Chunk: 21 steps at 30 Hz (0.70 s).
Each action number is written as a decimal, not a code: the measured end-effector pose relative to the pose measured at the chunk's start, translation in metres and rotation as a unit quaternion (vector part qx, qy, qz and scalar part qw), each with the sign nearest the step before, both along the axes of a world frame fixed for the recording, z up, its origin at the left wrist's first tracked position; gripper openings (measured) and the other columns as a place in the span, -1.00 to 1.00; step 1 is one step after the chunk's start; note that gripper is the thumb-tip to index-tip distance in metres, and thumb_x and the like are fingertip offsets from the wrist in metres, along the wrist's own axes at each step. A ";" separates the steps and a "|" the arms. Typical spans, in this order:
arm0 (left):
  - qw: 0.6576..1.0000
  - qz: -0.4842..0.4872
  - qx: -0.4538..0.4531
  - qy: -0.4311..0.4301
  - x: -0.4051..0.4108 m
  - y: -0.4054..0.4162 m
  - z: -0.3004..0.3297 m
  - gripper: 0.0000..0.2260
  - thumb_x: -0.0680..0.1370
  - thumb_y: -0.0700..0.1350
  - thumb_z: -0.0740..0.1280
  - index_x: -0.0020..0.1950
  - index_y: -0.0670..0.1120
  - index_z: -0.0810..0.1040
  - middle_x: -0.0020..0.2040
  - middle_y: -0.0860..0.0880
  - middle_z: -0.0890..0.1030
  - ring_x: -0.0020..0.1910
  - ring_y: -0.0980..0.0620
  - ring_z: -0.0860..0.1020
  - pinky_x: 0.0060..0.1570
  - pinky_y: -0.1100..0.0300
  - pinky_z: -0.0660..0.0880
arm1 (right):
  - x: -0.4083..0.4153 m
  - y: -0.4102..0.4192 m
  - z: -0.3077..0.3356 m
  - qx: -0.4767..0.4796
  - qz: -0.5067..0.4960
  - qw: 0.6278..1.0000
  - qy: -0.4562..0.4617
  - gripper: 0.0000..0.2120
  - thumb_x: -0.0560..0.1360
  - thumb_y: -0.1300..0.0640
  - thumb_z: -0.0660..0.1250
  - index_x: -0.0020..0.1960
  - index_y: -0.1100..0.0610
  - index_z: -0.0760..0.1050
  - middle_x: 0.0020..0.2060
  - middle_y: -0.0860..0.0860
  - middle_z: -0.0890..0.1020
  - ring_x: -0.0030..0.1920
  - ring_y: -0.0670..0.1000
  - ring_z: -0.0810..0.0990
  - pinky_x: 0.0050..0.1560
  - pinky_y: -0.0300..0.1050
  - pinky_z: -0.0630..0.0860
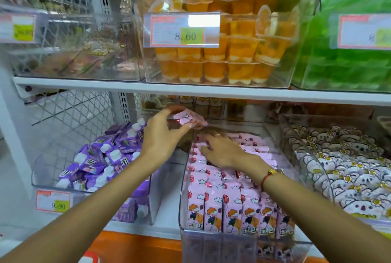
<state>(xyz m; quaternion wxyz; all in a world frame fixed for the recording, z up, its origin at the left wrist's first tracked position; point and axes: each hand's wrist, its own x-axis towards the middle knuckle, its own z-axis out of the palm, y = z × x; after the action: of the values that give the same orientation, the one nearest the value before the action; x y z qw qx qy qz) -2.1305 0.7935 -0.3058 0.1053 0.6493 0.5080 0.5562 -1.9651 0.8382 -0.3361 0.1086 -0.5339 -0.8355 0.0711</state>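
Glossy pink packet [191, 119] pinched in left hand [163, 135]; right hand [227, 154] fingers [208, 138] flat on packet rows [232, 197].

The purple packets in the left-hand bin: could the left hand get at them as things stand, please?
Probably yes: the left hand hovers just beside the purple packets, whose bin is open on top. Its fingers pinch a pink packet, though, so a firm hold looks doubtful.
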 end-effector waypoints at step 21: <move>0.968 -0.001 -0.036 0.247 0.012 0.046 0.010 -0.64 0.53 -0.14 0.38 0.31 -0.08 0.45 0.14 -0.13 0.62 0.07 -0.11 0.62 0.02 -0.02 0.58 | 0.009 0.015 0.002 -0.065 -0.009 0.998 0.000 -0.62 0.62 -0.07 -0.01 0.39 -0.07 0.34 0.38 0.08 0.40 0.40 0.20 0.30 0.39 0.21 0.22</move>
<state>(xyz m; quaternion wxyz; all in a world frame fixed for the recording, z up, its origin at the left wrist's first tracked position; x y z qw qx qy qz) -2.1186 0.8393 -0.2957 0.0008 0.7628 0.5374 0.3595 -1.9556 0.8533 -0.3346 0.0746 -0.5470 -0.8245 0.1242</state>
